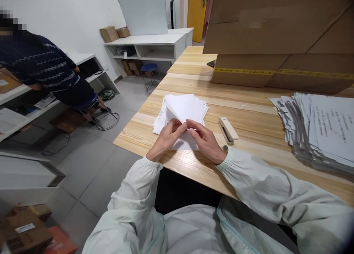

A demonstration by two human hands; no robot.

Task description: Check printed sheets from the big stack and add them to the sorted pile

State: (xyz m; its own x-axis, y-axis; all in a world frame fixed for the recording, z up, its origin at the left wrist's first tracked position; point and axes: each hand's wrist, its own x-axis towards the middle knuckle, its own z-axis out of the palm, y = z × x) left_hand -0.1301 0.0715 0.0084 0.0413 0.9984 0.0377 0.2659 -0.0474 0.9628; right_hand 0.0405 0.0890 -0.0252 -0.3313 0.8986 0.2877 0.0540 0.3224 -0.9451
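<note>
1. My left hand (168,136) and right hand (206,140) pinch the near edge of a white sheet (184,112), lifted over the pile (160,123).
2. The pile lies on the table (249,113), near its left edge.
3. A stapler (228,129) lies just right of my right hand.
4. Printed papers (318,128) sit far right, below a carton (276,36).

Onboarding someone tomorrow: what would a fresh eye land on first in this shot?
Probably the two hands at the table's near edge: the left hand and right hand pinch a folded white sheet lying on a small paper pile. A beige stapler lies just right of them. Next, the big cardboard box at the back of the wooden table, and the thick stack of printed sheets at far right.
</note>
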